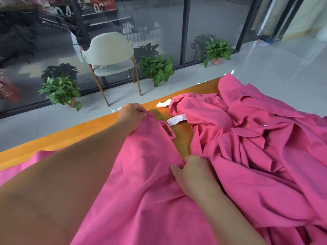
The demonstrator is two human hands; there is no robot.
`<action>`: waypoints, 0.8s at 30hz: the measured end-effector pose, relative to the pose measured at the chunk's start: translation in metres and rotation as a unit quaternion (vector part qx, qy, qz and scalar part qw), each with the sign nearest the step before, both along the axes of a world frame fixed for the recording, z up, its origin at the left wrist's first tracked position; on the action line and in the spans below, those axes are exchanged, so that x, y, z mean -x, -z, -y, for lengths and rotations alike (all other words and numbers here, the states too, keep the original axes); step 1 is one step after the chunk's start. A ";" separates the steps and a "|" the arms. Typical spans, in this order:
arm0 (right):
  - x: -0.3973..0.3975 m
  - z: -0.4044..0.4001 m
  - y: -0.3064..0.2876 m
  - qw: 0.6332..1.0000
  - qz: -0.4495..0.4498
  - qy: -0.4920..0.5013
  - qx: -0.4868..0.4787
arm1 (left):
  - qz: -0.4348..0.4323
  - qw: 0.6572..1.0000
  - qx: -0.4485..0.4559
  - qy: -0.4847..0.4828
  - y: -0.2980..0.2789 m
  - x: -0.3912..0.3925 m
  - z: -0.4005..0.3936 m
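Across the wooden table [182,140], the pink cloth [141,165] has its right edge running lengthwise from the left hand [131,114], which pinches the far corner, to the right hand [192,171] (nearer, fingers curled on that edge).

plain hot-pink cloth [141,165], white labels [177,120], orange-brown wooden table [70,137], pale grey-green chair [109,50]

We seem to be in an office lobby. Around us are glass walls [159,23], a tiled floor [283,71], potted plants [156,68] and a chair [109,50].
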State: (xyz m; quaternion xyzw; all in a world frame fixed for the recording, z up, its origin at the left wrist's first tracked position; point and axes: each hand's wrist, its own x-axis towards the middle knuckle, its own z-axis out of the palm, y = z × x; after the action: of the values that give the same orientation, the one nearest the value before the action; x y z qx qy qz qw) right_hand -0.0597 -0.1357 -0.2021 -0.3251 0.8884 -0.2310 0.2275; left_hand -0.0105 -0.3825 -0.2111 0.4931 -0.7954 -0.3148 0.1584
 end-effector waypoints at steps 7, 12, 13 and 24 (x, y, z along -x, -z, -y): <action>-0.008 -0.006 0.002 1.000 -0.020 0.004 0.014 | 0.067 0.995 0.001 0.080 -0.008 0.003 -0.003; -0.007 -0.005 0.005 0.999 -0.046 0.005 -0.004 | 0.092 0.993 -0.013 0.067 -0.012 0.007 0.001; -0.007 -0.005 0.006 0.999 -0.051 0.007 -0.010 | 0.088 0.995 -0.009 0.054 -0.011 0.007 0.001; -0.002 -0.019 -0.003 0.994 0.072 -0.006 0.079 | 0.020 0.974 0.218 0.049 -0.004 -0.019 -0.055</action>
State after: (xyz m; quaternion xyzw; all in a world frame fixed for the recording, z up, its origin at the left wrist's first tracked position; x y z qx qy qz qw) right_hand -0.0573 -0.1170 -0.1993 -0.3302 0.8466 -0.3218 0.2659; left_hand 0.0085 -0.3273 -0.2066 0.4134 -0.8709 -0.1312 0.2311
